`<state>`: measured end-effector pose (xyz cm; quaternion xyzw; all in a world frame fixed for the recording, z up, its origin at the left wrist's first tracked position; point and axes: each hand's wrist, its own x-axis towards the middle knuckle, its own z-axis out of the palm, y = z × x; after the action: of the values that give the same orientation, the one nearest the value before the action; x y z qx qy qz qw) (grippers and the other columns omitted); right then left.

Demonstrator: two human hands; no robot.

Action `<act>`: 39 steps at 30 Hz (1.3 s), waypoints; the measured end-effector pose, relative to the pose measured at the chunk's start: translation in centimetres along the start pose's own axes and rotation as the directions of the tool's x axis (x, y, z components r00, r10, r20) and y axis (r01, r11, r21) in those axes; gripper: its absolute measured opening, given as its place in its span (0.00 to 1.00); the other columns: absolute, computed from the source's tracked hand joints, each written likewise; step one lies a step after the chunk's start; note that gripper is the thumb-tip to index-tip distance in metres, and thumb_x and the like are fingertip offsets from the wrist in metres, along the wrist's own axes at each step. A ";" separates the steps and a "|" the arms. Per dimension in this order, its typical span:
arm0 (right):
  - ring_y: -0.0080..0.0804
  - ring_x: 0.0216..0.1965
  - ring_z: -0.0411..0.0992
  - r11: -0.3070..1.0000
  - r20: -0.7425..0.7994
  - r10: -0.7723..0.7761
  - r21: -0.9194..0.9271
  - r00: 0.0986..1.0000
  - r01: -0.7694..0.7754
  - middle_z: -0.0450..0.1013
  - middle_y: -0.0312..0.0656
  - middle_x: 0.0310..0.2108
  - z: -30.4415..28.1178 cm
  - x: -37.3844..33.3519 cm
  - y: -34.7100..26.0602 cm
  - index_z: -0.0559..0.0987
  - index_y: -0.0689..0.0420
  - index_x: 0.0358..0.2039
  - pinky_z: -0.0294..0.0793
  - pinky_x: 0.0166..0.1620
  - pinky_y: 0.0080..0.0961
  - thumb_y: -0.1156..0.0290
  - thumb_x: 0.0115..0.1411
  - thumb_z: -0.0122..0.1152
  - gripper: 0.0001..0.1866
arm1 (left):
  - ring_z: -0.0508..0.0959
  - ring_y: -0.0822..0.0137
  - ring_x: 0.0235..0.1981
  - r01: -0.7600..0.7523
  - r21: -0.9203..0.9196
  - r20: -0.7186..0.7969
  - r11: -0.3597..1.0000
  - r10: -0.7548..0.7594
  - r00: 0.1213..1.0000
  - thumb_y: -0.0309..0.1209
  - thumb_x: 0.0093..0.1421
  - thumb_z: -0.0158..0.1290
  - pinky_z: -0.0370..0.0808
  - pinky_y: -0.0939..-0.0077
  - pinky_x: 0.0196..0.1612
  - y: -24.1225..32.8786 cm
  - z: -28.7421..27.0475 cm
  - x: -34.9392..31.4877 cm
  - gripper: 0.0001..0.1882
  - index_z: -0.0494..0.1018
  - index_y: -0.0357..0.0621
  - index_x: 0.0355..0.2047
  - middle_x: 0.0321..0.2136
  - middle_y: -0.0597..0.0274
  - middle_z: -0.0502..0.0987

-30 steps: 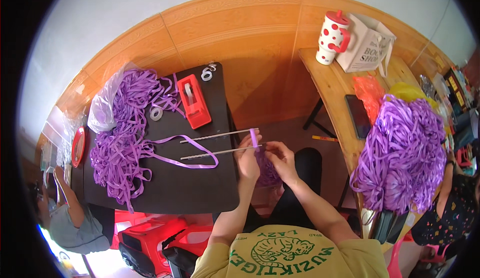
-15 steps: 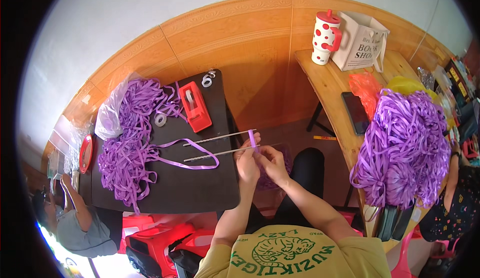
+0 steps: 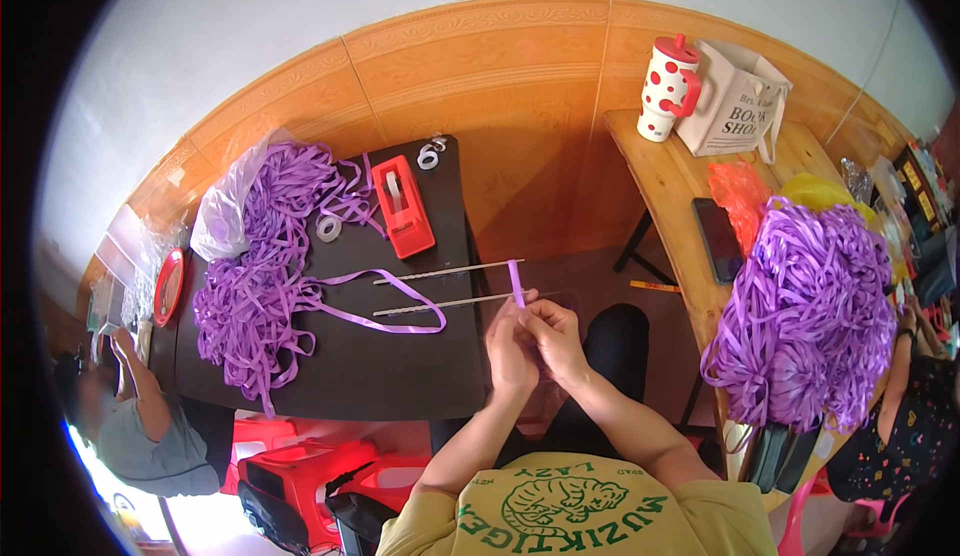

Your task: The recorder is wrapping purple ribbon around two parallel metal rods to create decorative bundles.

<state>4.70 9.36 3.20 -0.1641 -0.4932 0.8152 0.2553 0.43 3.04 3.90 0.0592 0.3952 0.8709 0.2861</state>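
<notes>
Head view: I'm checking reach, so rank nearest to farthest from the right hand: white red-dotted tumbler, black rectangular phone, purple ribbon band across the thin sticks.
1. Purple ribbon band, at the right hand.
2. Black phone, right, on the light wooden table.
3. White red-dotted tumbler, same table, farther back.

The purple ribbon (image 3: 245, 321) looks like smooth plastic with a satiny sheen. The two slender rods (image 3: 450, 270) look metallic, dull grey. The tape dispenser (image 3: 408, 228) is glossy red plastic; the black tabletop (image 3: 380, 376), smooth and mostly matt; the brown table (image 3: 665, 178), grained wood; the wall tiles (image 3: 480, 106), glazed; the whitish bag (image 3: 216, 221), thin crinkled plastic.
</notes>
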 end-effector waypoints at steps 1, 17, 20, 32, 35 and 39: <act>0.14 0.24 0.67 0.999 -0.007 0.021 0.037 1.000 -0.021 0.71 0.33 0.23 0.2 -0.1 -0.1 0.76 0.61 0.28 0.64 0.29 0.12 0.76 0.60 0.53 0.05 | 0.72 0.67 0.45 -0.004 -0.004 -0.005 1.000 0.004 1.000 0.35 0.64 0.39 0.67 0.76 0.49 0.2 0.3 -0.2 0.20 0.67 0.32 0.48 0.48 0.51 0.71; 0.16 0.25 0.70 0.995 -0.217 -0.086 -0.068 0.972 0.073 0.74 0.35 0.25 0.2 0.5 -5.7 0.78 0.59 0.30 0.67 0.29 0.12 0.70 0.58 0.58 0.06 | 0.67 0.64 0.44 0.374 -0.214 -0.085 0.902 -0.399 0.913 0.53 0.65 0.35 0.59 0.69 0.51 5.7 3.3 -0.6 0.30 0.66 0.34 0.47 0.43 0.58 0.71; 0.16 0.29 0.69 0.927 -0.035 -0.213 -0.322 0.976 0.190 0.73 0.33 0.28 0.6 3.3 -7.8 0.78 0.59 0.32 0.65 0.32 0.13 0.69 0.57 0.59 0.07 | 0.62 0.57 0.52 0.398 -0.216 -0.085 0.892 -0.423 0.902 0.53 0.65 0.32 0.50 0.60 0.58 6.1 3.2 -0.4 0.33 0.62 0.33 0.51 0.48 0.54 0.68; 0.20 0.24 0.64 0.797 0.266 0.112 -0.599 0.957 0.073 0.69 0.35 0.18 13.2 17.7 -4.4 0.78 0.65 0.27 0.63 0.30 0.22 0.65 0.56 0.60 0.14 | 0.64 0.61 0.50 0.462 -0.299 -0.018 0.835 -0.489 0.872 0.57 0.63 0.34 0.53 0.63 0.57 5.6 2.7 -0.4 0.36 0.59 0.35 0.55 0.49 0.56 0.67; 0.20 0.24 0.64 0.779 0.221 0.171 -0.628 0.960 0.006 0.70 0.36 0.19 14.5 17.3 -3.6 0.78 0.66 0.26 0.63 0.30 0.23 0.65 0.55 0.60 0.14 | 0.64 0.61 0.52 0.448 -0.311 0.016 0.838 -0.467 0.884 0.56 0.63 0.34 0.56 0.64 0.57 6.0 2.4 -0.7 0.35 0.59 0.35 0.54 0.49 0.54 0.67; 0.20 0.27 0.66 0.857 0.122 0.180 -0.507 0.976 -0.095 0.71 0.36 0.21 14.9 17.3 -3.0 0.77 0.62 0.23 0.63 0.34 0.21 0.70 0.54 0.61 0.09 | 0.65 0.61 0.51 0.431 -0.325 0.012 0.842 -0.452 0.892 0.54 0.65 0.33 0.58 0.64 0.56 6.3 2.7 -0.7 0.32 0.61 0.39 0.54 0.50 0.56 0.67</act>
<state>-16.42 9.76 12.49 -0.1911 -0.6932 0.6872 0.1036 -0.95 1.20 10.35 -0.1087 0.2611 0.8352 0.4717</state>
